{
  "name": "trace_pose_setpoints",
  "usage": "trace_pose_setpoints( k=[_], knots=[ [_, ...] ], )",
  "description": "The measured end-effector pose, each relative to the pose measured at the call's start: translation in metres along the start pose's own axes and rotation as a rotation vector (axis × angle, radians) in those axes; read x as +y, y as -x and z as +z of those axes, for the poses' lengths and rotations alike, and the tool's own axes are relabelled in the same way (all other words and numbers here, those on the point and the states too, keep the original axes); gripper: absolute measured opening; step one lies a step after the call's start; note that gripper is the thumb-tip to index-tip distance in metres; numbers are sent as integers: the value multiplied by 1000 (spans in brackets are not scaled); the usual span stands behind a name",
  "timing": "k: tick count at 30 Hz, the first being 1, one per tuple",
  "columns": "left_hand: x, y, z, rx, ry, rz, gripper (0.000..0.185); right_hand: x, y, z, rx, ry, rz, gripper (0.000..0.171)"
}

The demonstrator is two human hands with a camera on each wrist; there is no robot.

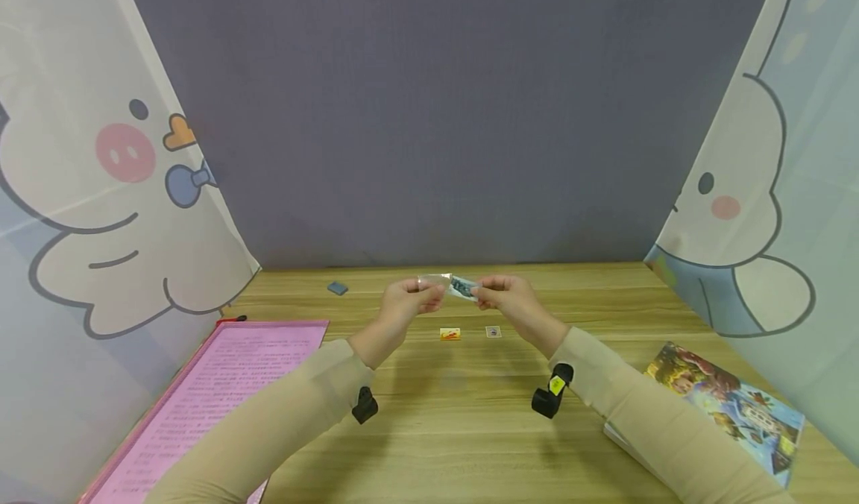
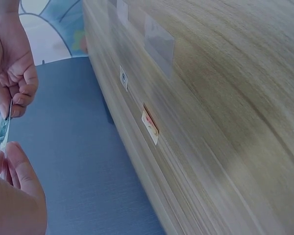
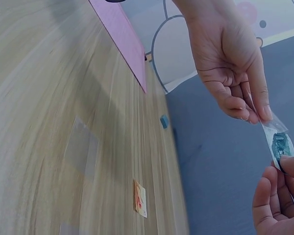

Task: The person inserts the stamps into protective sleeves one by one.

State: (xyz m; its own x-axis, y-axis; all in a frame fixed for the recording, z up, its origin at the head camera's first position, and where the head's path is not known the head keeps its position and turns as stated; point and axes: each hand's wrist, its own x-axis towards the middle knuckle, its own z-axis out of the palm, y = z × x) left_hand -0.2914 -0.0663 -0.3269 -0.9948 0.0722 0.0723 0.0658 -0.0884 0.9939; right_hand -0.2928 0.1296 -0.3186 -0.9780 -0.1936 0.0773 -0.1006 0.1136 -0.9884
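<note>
Above the bench (image 1: 436, 429), the left grip (image 1: 406, 303) is pinching a clear sleeve (image 3: 276, 123), the right grip (image 1: 513, 299) a green stamp (image 3: 281, 143), seemingly steadying both.

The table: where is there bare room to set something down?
Bare table shows at the far right, between the right hand and the book, and at the near edge, between the forearms. Crowded: the centre, with yellow card, square stamp and clear films; near left, under the pink folder.

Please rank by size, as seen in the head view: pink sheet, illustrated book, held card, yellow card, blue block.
Pink sheet
Illustrated book
Held card
Yellow card and blue block: too alike to rank.
</note>
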Motion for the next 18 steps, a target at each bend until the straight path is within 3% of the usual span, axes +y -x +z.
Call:
trace_pose_setpoints(
  k=[10,18],
  knots=[
    [1,1,1,-24,-24,-5,28,6,-3,-2,-9,31,6,26],
    [0,1,2,0,-28,5,22,5,-4,-1,-5,47,7,23]
  ],
)
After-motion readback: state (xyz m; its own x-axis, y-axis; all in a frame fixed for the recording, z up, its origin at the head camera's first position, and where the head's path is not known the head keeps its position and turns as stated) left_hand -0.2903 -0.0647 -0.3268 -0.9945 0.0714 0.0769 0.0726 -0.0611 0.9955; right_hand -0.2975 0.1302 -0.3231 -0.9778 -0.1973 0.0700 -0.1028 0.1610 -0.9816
